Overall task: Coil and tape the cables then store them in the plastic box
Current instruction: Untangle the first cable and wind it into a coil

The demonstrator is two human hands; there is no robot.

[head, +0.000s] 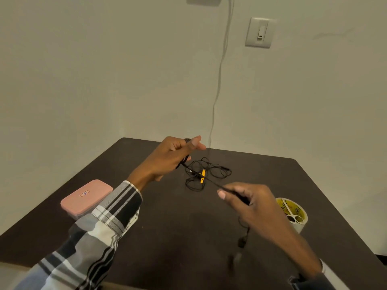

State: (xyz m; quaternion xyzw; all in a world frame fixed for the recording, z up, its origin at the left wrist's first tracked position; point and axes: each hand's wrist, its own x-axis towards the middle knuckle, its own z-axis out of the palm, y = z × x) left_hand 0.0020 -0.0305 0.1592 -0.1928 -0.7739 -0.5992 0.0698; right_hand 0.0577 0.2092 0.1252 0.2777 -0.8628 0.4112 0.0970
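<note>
My left hand point(170, 156) is raised above the far middle of the dark table point(167, 227), with turns of a thin black cable point(211, 182) wound around its fingers. The cable runs taut down to my right hand point(254, 203), which pinches it. Its free end with a small plug point(241, 241) dangles below my right hand. A second black cable with a yellow part point(202, 174) lies tangled on the table behind both hands. The pink-lidded plastic box point(87, 197) sits shut at the table's left edge.
A roll of tape point(293, 214) stands at the right side of the table with small scissors point(292, 215) resting on it. A white cord point(219, 80) hangs down the wall behind the table. A wall switch point(259, 32) is at the upper right.
</note>
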